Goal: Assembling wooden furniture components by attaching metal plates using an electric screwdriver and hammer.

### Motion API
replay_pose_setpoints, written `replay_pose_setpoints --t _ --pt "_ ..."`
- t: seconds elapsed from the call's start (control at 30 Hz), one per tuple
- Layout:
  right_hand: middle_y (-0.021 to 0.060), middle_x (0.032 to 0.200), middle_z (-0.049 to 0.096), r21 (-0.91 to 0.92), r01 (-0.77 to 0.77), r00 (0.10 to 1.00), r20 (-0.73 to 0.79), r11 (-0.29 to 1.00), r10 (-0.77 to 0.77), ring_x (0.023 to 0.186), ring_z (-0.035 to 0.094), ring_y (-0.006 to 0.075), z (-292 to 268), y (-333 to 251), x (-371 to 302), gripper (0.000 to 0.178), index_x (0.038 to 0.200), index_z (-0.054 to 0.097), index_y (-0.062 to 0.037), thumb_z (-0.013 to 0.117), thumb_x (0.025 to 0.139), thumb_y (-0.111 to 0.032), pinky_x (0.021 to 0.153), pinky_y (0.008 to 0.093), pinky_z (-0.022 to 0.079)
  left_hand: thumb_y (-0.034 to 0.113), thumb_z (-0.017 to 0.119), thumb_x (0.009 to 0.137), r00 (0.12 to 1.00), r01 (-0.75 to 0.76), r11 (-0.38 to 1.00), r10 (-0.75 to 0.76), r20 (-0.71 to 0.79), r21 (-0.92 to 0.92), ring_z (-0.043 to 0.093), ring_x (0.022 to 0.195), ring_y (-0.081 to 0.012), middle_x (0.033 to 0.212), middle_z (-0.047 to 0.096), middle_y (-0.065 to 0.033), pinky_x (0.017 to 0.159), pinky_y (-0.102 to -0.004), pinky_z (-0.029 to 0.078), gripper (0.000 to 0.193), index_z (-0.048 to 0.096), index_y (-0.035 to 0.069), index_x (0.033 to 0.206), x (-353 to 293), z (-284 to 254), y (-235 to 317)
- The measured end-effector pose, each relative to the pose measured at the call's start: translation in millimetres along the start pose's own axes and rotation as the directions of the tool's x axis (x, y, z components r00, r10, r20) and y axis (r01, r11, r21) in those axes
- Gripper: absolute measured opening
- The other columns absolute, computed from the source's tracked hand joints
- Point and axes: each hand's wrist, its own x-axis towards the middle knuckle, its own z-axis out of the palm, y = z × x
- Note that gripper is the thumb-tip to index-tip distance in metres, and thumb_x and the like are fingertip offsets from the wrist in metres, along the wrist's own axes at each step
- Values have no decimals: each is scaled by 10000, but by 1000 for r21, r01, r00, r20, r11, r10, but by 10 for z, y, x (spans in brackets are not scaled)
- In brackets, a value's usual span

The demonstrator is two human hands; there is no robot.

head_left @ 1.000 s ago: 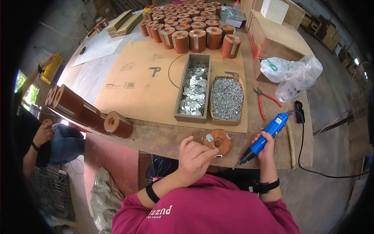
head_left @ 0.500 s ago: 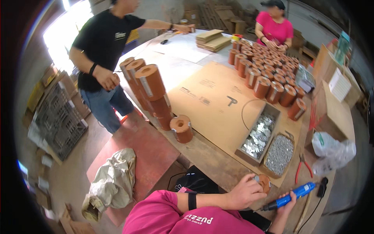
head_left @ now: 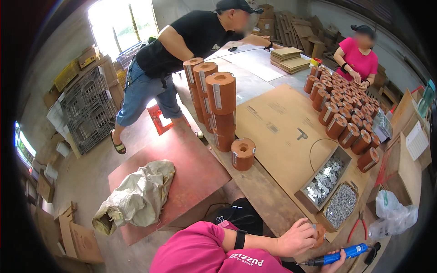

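Observation:
At the lower right, my left hand is closed with bent fingers against a reddish-brown cylinder, mostly covering its near side. Any small part under the fingertips is hidden. My right hand wraps round a blue electric screwdriver, its bit pointing left below the cylinder. Just beyond the cylinder stand a tray of flat metal plates and a box of grey screws. Red-handled pliers lie right of the screws.
Stacked cylinders and a single one stand along the table's left edge. Many more cylinders crowd the right side, on and beside flat cardboard. A co-worker in black leans over the table; another in pink handles cylinders.
My view has shifted, so the table sits farther right and lower. The co-worker in black now leans far across the table. My hands keep the same grips.

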Motion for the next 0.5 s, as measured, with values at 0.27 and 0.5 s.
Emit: replay_pose_setpoints --t 0.27,0.5 --pt "46 591 464 -10 -3 997 -73 1000 2 532 468 202 47 -18 -52 179 727 481 -66 590 735 -208 551 325 439 179 638 667 998 -56 998 56 -16 15 413 1033 -275 989 483 -77 949 -482 258 228 518 56 817 -23 12 -3" --pt "46 594 468 0 -3 996 -92 1000 3 530 470 198 11 0 -14 164 719 483 -72 578 740 -204 535 315 439 206 661 652 996 -16 1000 16 87 5 349 1125 -351 1187 389 -154 945 -512 257 375 491 44 943 -33 -49 -21"
